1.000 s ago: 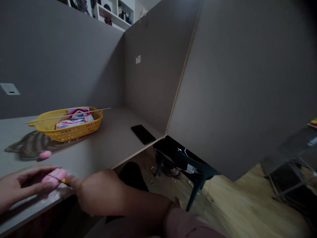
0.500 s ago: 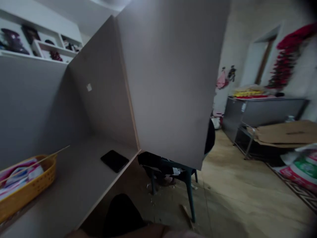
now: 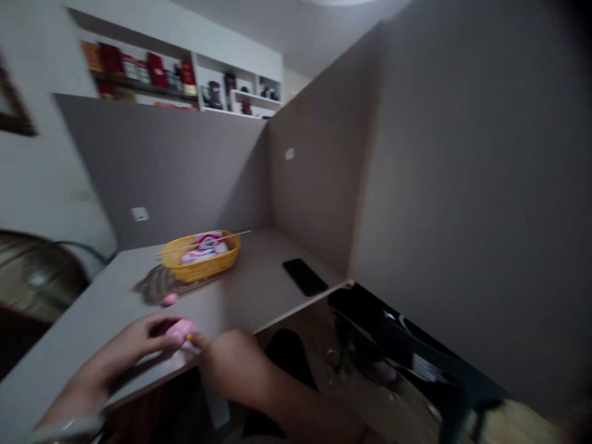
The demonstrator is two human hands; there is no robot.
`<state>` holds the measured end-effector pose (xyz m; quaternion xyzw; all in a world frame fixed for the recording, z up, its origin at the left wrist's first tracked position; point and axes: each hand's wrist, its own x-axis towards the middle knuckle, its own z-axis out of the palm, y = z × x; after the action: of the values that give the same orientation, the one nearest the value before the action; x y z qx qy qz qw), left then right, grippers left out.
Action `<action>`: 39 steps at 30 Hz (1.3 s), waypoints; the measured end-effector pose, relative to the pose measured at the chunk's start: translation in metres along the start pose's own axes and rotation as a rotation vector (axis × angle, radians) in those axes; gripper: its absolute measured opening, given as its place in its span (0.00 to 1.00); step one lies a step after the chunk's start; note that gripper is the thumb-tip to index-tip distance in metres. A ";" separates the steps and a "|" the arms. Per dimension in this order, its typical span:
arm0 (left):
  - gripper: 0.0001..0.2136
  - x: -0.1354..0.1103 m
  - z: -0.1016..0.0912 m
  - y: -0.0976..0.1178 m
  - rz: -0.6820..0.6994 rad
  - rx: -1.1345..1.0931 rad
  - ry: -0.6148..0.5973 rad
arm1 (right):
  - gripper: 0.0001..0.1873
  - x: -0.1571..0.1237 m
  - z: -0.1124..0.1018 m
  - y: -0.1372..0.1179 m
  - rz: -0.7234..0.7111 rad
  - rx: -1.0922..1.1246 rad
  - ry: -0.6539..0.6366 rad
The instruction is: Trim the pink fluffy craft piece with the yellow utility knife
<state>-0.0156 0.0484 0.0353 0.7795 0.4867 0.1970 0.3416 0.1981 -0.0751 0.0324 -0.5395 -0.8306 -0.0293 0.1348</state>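
Observation:
Both hands meet at the near edge of the grey desk (image 3: 259,290). My left hand (image 3: 139,342) curls its fingers round a small pink piece (image 3: 178,332). My right hand (image 3: 226,364) pinches a thin tool with a yellow tip (image 3: 189,337) against that pink piece. A second small pink lump (image 3: 169,300) lies on the desk a little further back, beside a dark woven mat (image 3: 155,285). The picture is blurred by motion.
A yellow basket (image 3: 200,264) with pink and white packets stands behind the mat, a long thin stick (image 3: 203,242) across its rim. A black phone (image 3: 305,277) lies on the desk's right part. Grey partition walls enclose the desk. A dark chair (image 3: 416,357) stands right of it.
The view swung right toward the room, with the hands out of sight, then back to the desk. Both hands are again at the pink piece, as one second ago.

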 end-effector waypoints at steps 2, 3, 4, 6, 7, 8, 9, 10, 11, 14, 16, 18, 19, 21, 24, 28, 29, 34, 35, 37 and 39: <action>0.22 -0.003 -0.002 -0.010 0.001 -0.119 -0.061 | 0.25 0.005 -0.007 0.007 -0.031 0.016 -0.017; 0.24 -0.003 -0.002 -0.011 0.009 -0.139 -0.062 | 0.24 0.005 -0.008 0.008 -0.033 0.020 -0.016; 0.26 -0.002 -0.002 -0.012 0.018 -0.153 -0.039 | 0.23 0.004 -0.009 0.008 -0.022 0.022 -0.016; 0.26 -0.001 -0.001 -0.011 0.011 -0.183 -0.044 | 0.22 0.002 -0.007 0.005 -0.005 0.021 -0.017; 0.25 0.000 0.000 -0.010 0.018 -0.206 -0.051 | 0.23 0.003 -0.005 0.002 0.002 0.018 -0.019; 0.25 0.000 0.001 -0.010 0.025 -0.219 -0.062 | 0.24 0.004 -0.002 -0.001 0.007 0.015 -0.024; 0.24 0.000 0.002 -0.011 0.028 -0.229 -0.068 | 0.25 0.006 0.000 -0.003 0.011 0.012 -0.029; 0.23 0.000 0.003 -0.012 0.038 -0.251 -0.082 | 0.25 0.008 0.002 -0.004 0.013 0.012 -0.035; 0.23 0.000 0.004 -0.013 0.041 -0.272 -0.096 | 0.25 0.009 0.004 -0.004 0.015 0.012 -0.042; 0.24 0.000 0.004 -0.019 0.032 -0.302 -0.107 | 0.25 0.003 0.004 0.003 0.021 0.031 -0.060; 0.25 0.000 0.004 -0.022 0.032 -0.299 -0.105 | 0.24 -0.004 0.003 0.008 0.037 0.066 -0.079; 0.25 0.001 0.004 -0.023 0.039 -0.286 -0.099 | 0.23 -0.006 0.002 0.008 0.048 0.070 -0.088; 0.24 0.001 0.004 -0.024 0.042 -0.282 -0.092 | 0.24 -0.005 0.003 0.007 0.049 0.051 -0.088; 0.23 0.002 0.004 -0.024 0.043 -0.285 -0.075 | 0.25 0.003 0.008 0.001 0.042 0.000 -0.085; 0.23 0.001 0.005 -0.024 0.030 -0.295 -0.067 | 0.26 0.012 0.014 -0.004 0.044 -0.018 -0.086; 0.27 0.000 0.006 -0.022 0.010 -0.296 -0.079 | 0.24 0.000 0.010 0.003 0.055 0.032 -0.096; 0.27 0.000 0.006 -0.022 0.008 -0.298 -0.083 | 0.24 -0.005 0.007 0.005 0.058 0.046 -0.102; 0.26 0.001 0.006 -0.022 0.020 -0.306 -0.086 | 0.24 -0.004 0.006 0.001 0.053 0.022 -0.089; 0.25 0.001 0.006 -0.023 0.024 -0.308 -0.082 | 0.25 0.000 0.009 -0.001 0.054 0.008 -0.081; 0.25 0.001 0.006 -0.023 0.026 -0.308 -0.074 | 0.25 0.007 0.014 -0.005 0.057 -0.005 -0.074; 0.26 0.000 0.006 -0.024 0.020 -0.310 -0.076 | 0.25 0.006 0.015 -0.004 0.058 0.011 -0.077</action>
<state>-0.0261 0.0536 0.0139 0.7290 0.4294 0.2438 0.4740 0.1895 -0.0686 0.0200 -0.5631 -0.8195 0.0003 0.1064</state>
